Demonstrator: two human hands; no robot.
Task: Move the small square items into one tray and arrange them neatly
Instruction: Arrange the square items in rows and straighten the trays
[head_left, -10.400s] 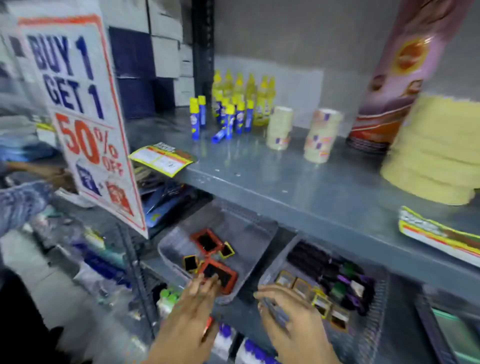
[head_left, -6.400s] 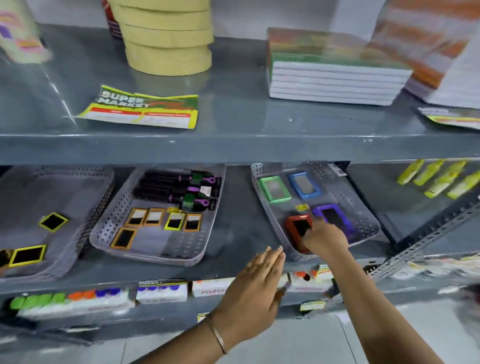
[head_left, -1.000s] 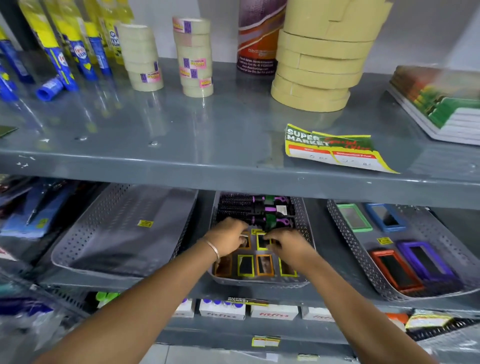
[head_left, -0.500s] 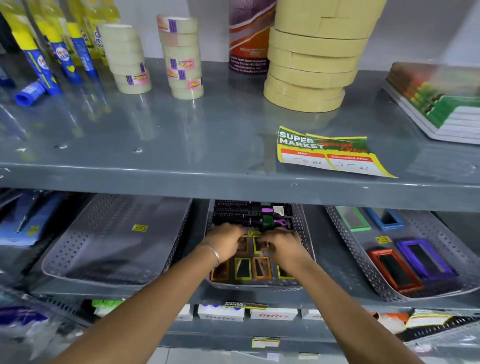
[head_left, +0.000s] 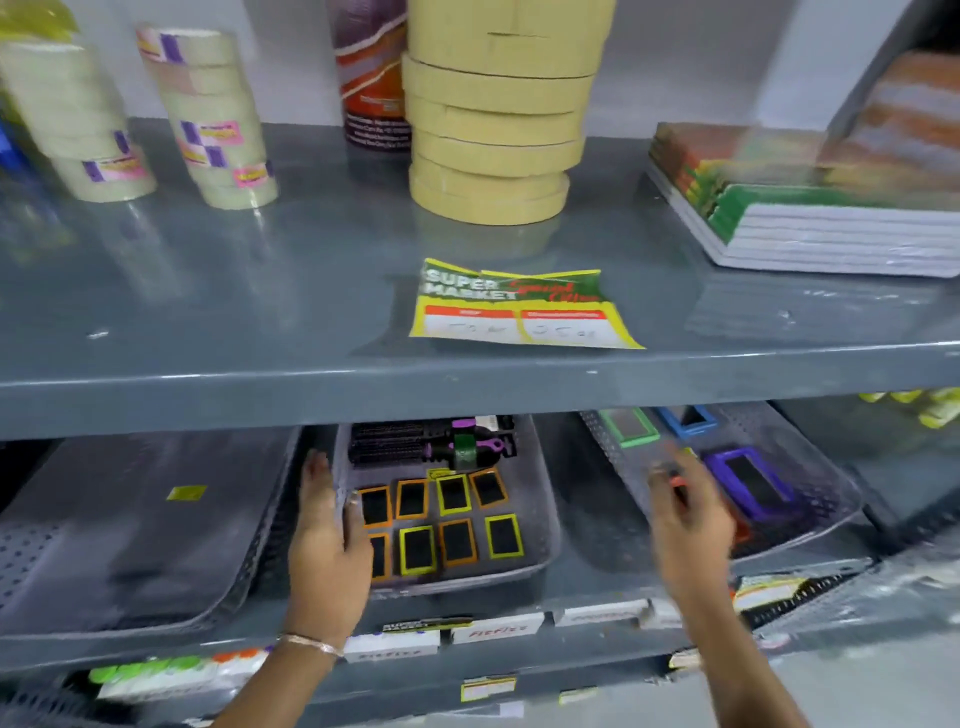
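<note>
1. The left hand (head_left: 324, 540) lies flat along the left wall of the middle tray (head_left: 545, 525), fingers stretched out and loose, thumb reaching over the rim; it grips nothing that shows.
2. The right hand (head_left: 688, 535) hangs blurred in front of the right tray (head_left: 831, 499), fingers loosely spread; something orange shows at the fingertips, but I cannot tell whether the hand holds it or it merely lies behind.
3. A thin bangle (head_left: 311, 644) circles the left wrist.
4. The small square items (head_left: 457, 540) sit inside the middle tray in two rows of four, black faces framed in orange or yellow-green, close together and roughly aligned; the near-left one is partly hidden by the left hand.
5. Behind them, at the back of the same tray, lie dark hair brushes (head_left: 410, 441) with purple and green handles.
6. The right tray holds larger framed pieces: a green one (head_left: 628, 426), a blue one (head_left: 688, 421) and a purple one (head_left: 748, 483).
7. The left tray (head_left: 249, 551) shows only a small yellow sticker (head_left: 187, 492).
8. On the upper shelf (head_left: 311, 374) stand stacked tape rolls (head_left: 488, 140), clear tape stacks (head_left: 218, 124), a pile of notebooks (head_left: 831, 228) and a price card (head_left: 514, 306).
</note>
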